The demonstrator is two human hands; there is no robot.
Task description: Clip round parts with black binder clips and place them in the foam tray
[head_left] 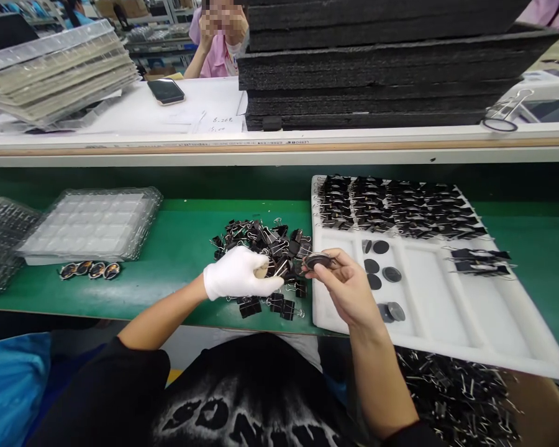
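Note:
My left hand (237,273), in a white glove, is over the near-left part of a pile of black binder clips (256,236). Its thumb and fingers close round a small pale round piece (261,270), with clip wires beside it. Bare, my right hand (349,285) pinches a dark round disc (317,261) at the left edge of a white foam tray (447,298). Several black discs (381,247) lie in the tray's left channel. Rows of clipped black pieces (400,208) fill its far part, and a few more (479,262) sit at its right.
Clear plastic trays (93,223) stand on the green table (177,292) at the left, with round shiny pieces (96,269) before them. On the shelf are a phone (166,91) and black foam trays (377,74). More clips (456,397) lie below the tray. A person sits opposite.

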